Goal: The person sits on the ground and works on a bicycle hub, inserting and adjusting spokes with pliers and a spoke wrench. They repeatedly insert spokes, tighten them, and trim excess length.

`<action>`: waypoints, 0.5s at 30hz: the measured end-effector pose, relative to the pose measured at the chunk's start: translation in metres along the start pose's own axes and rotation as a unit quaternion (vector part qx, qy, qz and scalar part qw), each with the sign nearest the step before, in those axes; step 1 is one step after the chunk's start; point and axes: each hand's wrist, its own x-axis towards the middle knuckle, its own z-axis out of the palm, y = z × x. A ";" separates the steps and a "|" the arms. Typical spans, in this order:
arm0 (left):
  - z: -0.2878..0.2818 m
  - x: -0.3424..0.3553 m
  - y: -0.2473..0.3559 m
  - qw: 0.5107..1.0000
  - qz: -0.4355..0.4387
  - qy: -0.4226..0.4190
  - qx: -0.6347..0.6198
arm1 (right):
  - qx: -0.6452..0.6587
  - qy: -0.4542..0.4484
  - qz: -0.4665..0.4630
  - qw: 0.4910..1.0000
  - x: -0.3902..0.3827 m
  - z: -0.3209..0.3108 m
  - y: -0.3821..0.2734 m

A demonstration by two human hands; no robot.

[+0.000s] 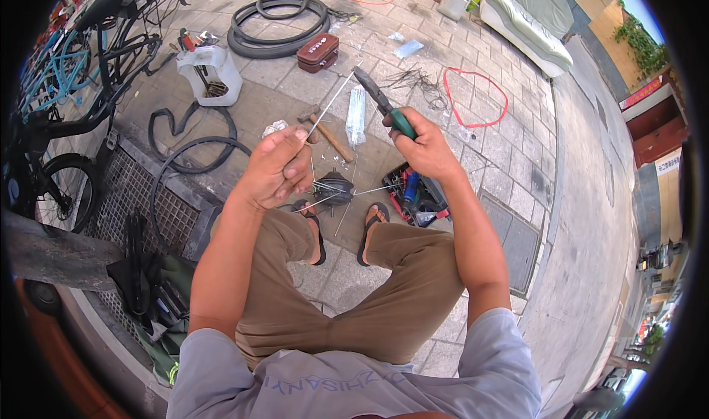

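Observation:
Pinched in my left hand (279, 164) is a thin silver spoke (332, 100), slanting up and to the right. My right hand (427, 144) is wrapped round the green handle of a pair of pliers (375, 93). Their dark jaws are at the spoke's upper end; whether they grip it I cannot tell. Below, between my feet, a dark wheel hub (334, 188) lies on the paving with several spokes sticking out. Beyond it is a hammer (336, 142) with a wooden handle. A plastic-wrapped bundle (356, 112) lies farther out.
An open toolbox (417, 194) stands by my right foot. Farther out are a brown case (318, 53), coiled black tyres (277, 31), a white cut-open container (210, 76) of tools and a red loop (505, 101). Bicycles (96, 87) stand left, near a metal grate (151, 190).

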 end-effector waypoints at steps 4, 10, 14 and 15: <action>-0.002 0.000 0.001 1.000 -0.006 -0.009 -0.002 | -0.002 -0.005 0.000 1.000 -0.001 0.000 -0.001; -0.008 -0.001 0.003 1.000 -0.020 -0.021 -0.009 | 0.001 -0.009 0.008 1.000 -0.002 -0.002 0.000; -0.008 -0.001 0.004 0.999 -0.024 -0.024 -0.009 | 0.010 -0.002 0.010 1.000 -0.003 -0.002 0.000; -0.007 -0.001 0.004 1.000 -0.023 -0.019 -0.006 | 0.013 0.003 0.005 1.000 -0.003 -0.001 0.001</action>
